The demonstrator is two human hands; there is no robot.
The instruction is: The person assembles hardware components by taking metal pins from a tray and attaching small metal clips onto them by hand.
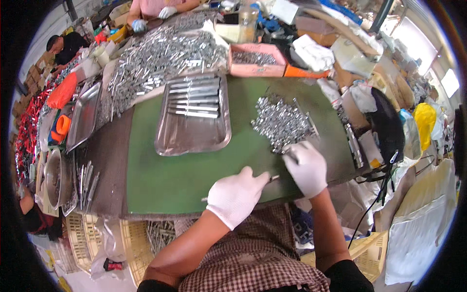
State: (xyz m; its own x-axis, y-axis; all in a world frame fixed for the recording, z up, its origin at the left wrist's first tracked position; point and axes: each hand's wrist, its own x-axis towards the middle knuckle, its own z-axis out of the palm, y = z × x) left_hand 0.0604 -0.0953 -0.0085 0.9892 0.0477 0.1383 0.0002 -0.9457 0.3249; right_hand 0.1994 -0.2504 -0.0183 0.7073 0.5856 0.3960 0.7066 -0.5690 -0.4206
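Observation:
My left hand (237, 195), in a white knitted glove, is closed around a thin metal rod (274, 178). One end of the rod sticks out past the fingertips and the other behind the palm. My right hand (306, 168), gloved alike, has its fingers bent together at the near edge of a pile of small shiny metal pieces (279, 121); what they pinch, I cannot make out. To the left of the pile lies a steel tray (192, 140), with several metal rods (194, 100) side by side in its far part. Green matting (146, 180) lies beneath.
A large heap of metal parts (160, 58) spreads beyond the tray. Behind the small pile stands a pink box (282, 69) of small parts. Another steel tray (83, 117) leans at the left. Across the table, a gloved co-worker (160, 9) sits. Yellow crates (136, 248) stand below the front edge.

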